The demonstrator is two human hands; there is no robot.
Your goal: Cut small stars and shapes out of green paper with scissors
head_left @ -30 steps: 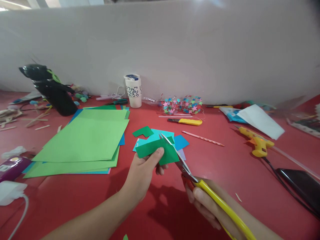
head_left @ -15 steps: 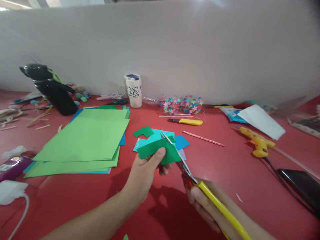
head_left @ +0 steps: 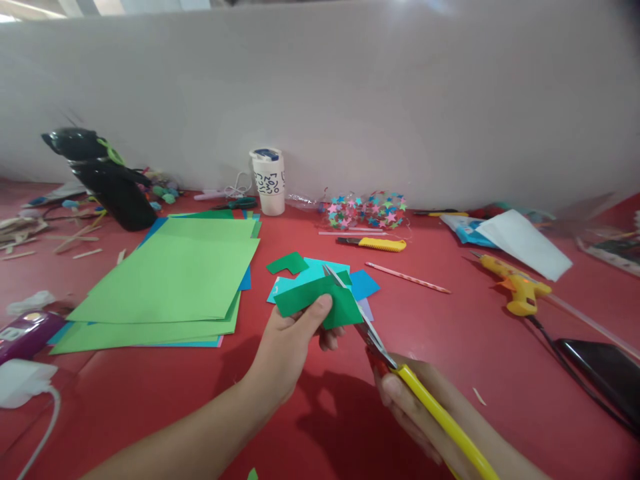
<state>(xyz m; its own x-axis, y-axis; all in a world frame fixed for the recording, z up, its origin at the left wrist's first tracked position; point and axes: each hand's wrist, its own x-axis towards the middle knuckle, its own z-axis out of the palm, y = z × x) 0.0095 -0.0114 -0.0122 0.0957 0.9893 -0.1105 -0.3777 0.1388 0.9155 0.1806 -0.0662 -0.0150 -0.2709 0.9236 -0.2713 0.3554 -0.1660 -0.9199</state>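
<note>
Between thumb and fingers, my left hand (head_left: 295,340) pinches a piece of dark green paper (head_left: 305,295). My right hand (head_left: 407,400) is wrapped round the yellow handles of a pair of scissors (head_left: 377,343). The scissor blades lie across the green paper, their tips a little parted past its far edge. Just beyond are a light blue paper piece (head_left: 320,267), a darker blue piece (head_left: 364,284) and a loose green offcut (head_left: 288,263) on the red table. The lower parts of the blue pieces are hidden by the held paper.
Stacked light green sheets (head_left: 175,273) lie at left, near a black bottle (head_left: 113,187) and a white cup (head_left: 270,183). Farther right are a yellow cutter (head_left: 380,244), a pencil (head_left: 407,277), a glue gun (head_left: 517,283) with its cord, and a black phone-like slab (head_left: 600,367).
The scissor blades have closed slightly on the green paper, their tips now nearer together. My left hand has barely moved.
</note>
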